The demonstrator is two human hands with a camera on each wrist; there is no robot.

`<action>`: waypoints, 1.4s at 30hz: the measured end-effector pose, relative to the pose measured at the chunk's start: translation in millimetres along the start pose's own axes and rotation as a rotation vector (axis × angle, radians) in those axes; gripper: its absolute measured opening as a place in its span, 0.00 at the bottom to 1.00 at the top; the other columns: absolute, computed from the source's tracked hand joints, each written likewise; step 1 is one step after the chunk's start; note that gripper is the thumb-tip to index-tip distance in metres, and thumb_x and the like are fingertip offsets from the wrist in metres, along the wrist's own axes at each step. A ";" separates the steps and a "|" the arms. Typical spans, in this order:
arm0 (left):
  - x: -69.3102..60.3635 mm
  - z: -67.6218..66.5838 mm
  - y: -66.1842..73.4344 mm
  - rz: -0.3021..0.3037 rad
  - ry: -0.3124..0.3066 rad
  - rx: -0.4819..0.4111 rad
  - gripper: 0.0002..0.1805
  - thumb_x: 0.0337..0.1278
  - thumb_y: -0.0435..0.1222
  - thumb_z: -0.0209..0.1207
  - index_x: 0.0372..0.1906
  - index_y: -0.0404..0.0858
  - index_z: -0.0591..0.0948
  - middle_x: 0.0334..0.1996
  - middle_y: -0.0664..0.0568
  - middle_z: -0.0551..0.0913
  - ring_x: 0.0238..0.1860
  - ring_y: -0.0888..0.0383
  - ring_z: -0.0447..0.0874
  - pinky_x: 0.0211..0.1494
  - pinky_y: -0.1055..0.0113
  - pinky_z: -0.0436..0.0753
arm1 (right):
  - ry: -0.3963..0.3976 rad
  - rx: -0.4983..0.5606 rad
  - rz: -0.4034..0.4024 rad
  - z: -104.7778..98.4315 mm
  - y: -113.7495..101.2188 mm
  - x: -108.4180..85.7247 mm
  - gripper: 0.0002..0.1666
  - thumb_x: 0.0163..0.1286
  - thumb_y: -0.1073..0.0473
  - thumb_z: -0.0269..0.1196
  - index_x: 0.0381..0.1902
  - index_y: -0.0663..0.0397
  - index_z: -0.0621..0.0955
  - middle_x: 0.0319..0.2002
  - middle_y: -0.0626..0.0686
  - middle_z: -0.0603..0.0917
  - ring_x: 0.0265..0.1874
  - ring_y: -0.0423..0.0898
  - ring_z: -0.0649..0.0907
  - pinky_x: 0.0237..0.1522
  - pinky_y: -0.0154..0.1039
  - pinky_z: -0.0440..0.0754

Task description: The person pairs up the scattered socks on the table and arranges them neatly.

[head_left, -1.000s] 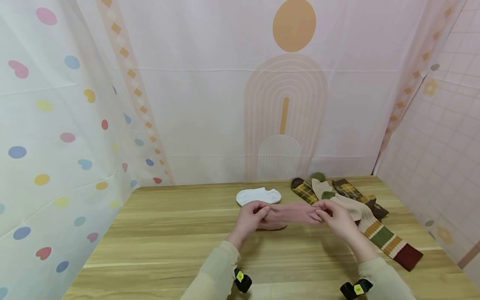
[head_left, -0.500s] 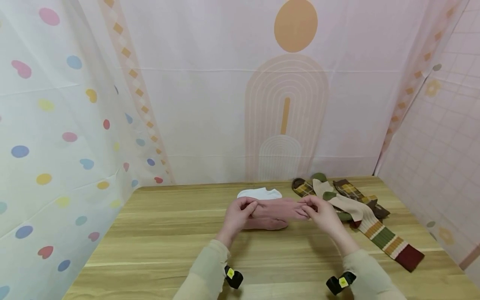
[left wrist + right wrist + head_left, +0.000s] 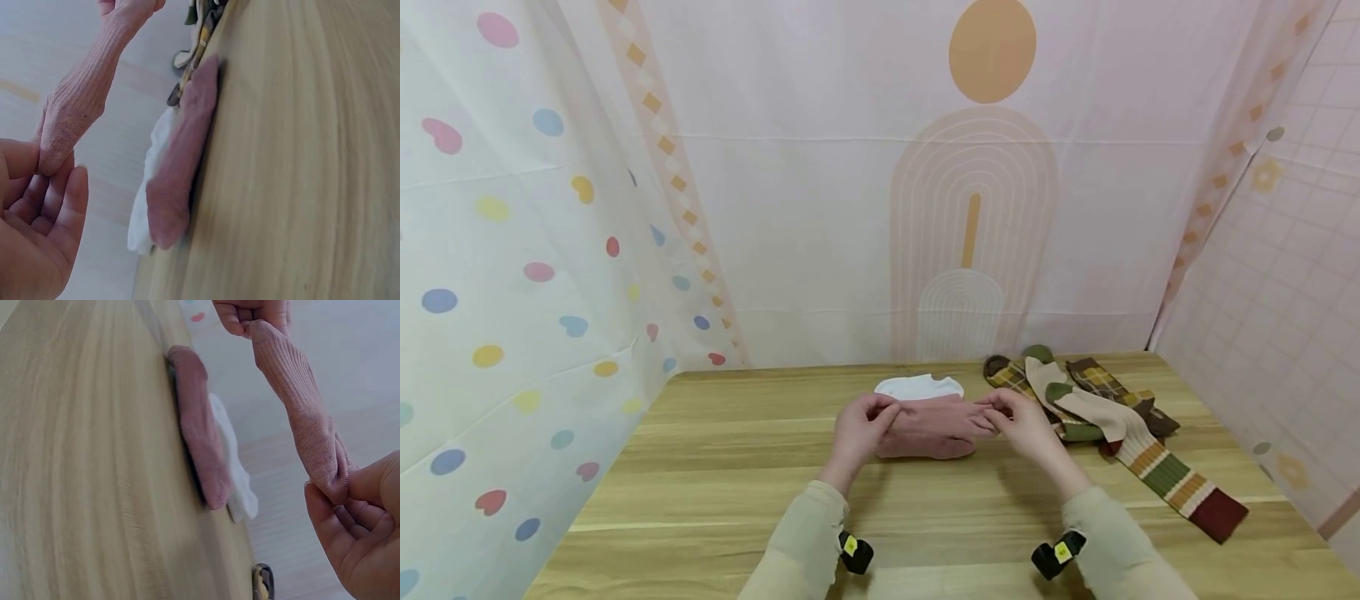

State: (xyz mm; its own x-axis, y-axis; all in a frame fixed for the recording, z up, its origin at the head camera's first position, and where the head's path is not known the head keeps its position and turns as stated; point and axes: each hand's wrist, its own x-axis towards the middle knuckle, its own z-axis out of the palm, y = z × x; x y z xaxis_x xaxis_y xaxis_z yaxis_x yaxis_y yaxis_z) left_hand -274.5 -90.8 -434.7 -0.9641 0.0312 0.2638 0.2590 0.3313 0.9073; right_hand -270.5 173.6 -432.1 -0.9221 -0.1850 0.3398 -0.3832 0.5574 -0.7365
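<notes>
Stretched between the two hands is a ribbed pink sock [image 3: 936,414], held in the air above the table. My left hand [image 3: 857,432] pinches one end of it between thumb and fingers, as the left wrist view shows up close on the sock [image 3: 75,106]. The opposite end is pinched by my right hand [image 3: 1026,429]. Below the held sock, a second pink sock [image 3: 197,419] lies flat on the wooden table [image 3: 722,483]. White low-cut sock fabric [image 3: 917,386] lies just behind it, partly covered from the head view; whether it is one sock or a pair I cannot tell.
On the right of the table, a striped sock [image 3: 1165,471] with a dark red cuff lies stretched toward the front. Brown and yellow plaid socks [image 3: 1105,382] overlap with it behind. Patterned cloth curtains [image 3: 805,250] hang around the table's back and sides.
Both hands have moved left with the pink sock pinched between them, bringing it over the pink sock on the table. The other socks stay where they were.
</notes>
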 end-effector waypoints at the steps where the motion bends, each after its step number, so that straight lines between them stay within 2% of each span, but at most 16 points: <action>1: 0.0 -0.8 -1.5 0.017 0.007 0.033 0.05 0.62 0.32 0.64 0.36 0.33 0.86 0.29 0.50 0.84 0.28 0.60 0.78 0.34 0.67 0.80 | -0.006 -0.005 -0.004 1.4 0.8 0.9 0.07 0.69 0.70 0.61 0.44 0.62 0.83 0.38 0.55 0.85 0.37 0.49 0.82 0.33 0.38 0.80; 5: 0.2 -3.9 -8.5 0.052 0.020 0.134 0.04 0.61 0.32 0.65 0.34 0.33 0.86 0.27 0.51 0.83 0.30 0.59 0.77 0.37 0.64 0.78 | -0.033 -0.033 0.010 8.3 1.9 3.6 0.07 0.69 0.70 0.62 0.43 0.63 0.83 0.36 0.54 0.85 0.36 0.48 0.82 0.34 0.39 0.79; 9: 0.2 -6.4 -14.3 0.048 0.003 0.186 0.04 0.60 0.31 0.64 0.32 0.34 0.85 0.24 0.53 0.81 0.27 0.61 0.74 0.33 0.66 0.76 | -0.052 -0.060 0.027 16.6 3.5 6.5 0.06 0.68 0.70 0.62 0.41 0.62 0.84 0.35 0.53 0.85 0.35 0.47 0.82 0.35 0.40 0.78; 18: 0.9 -9.8 -23.5 0.096 0.012 0.358 0.05 0.57 0.31 0.66 0.27 0.37 0.85 0.23 0.55 0.82 0.26 0.61 0.75 0.32 0.64 0.76 | -0.075 -0.122 -0.034 31.1 8.9 12.8 0.06 0.65 0.71 0.62 0.37 0.61 0.85 0.34 0.53 0.85 0.34 0.47 0.82 0.39 0.42 0.79; 27: -0.1 -9.7 -25.7 0.051 -0.034 0.468 0.05 0.57 0.32 0.66 0.27 0.39 0.86 0.24 0.55 0.83 0.26 0.60 0.76 0.33 0.63 0.77 | -0.090 -0.173 -0.012 39.2 10.4 16.3 0.06 0.65 0.70 0.63 0.37 0.59 0.85 0.35 0.52 0.86 0.37 0.49 0.83 0.43 0.45 0.79; 33: -1.6 -8.9 -24.7 0.034 -0.028 0.547 0.03 0.56 0.34 0.67 0.29 0.40 0.86 0.28 0.53 0.85 0.30 0.55 0.80 0.35 0.60 0.79 | -0.114 -0.199 0.006 41.6 12.5 16.7 0.05 0.67 0.69 0.63 0.38 0.58 0.85 0.36 0.52 0.86 0.38 0.50 0.83 0.44 0.47 0.79; 39: -2.3 -10.8 -21.9 -0.014 -0.028 0.569 0.04 0.59 0.35 0.65 0.32 0.39 0.86 0.30 0.52 0.85 0.31 0.56 0.80 0.36 0.59 0.79 | -0.119 -0.204 0.006 38.4 11.4 16.0 0.06 0.68 0.67 0.63 0.41 0.60 0.85 0.38 0.54 0.86 0.40 0.52 0.84 0.45 0.49 0.80; 42: -2.2 -13.2 -17.9 -0.011 -0.022 0.592 0.05 0.60 0.35 0.62 0.36 0.38 0.86 0.32 0.51 0.86 0.33 0.55 0.81 0.38 0.57 0.80 | -0.111 -0.217 0.007 34.2 8.4 15.5 0.07 0.68 0.68 0.63 0.43 0.62 0.85 0.40 0.55 0.86 0.41 0.53 0.84 0.46 0.50 0.80</action>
State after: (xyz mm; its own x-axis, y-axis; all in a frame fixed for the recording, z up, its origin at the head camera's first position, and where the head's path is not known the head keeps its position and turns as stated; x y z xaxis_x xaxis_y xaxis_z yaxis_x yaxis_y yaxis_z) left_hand -276.3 -109.2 -447.2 -0.9691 0.0425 0.2428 0.1782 0.8012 0.5712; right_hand -289.8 147.7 -453.0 -0.9295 -0.2617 0.2599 -0.3675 0.7178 -0.5913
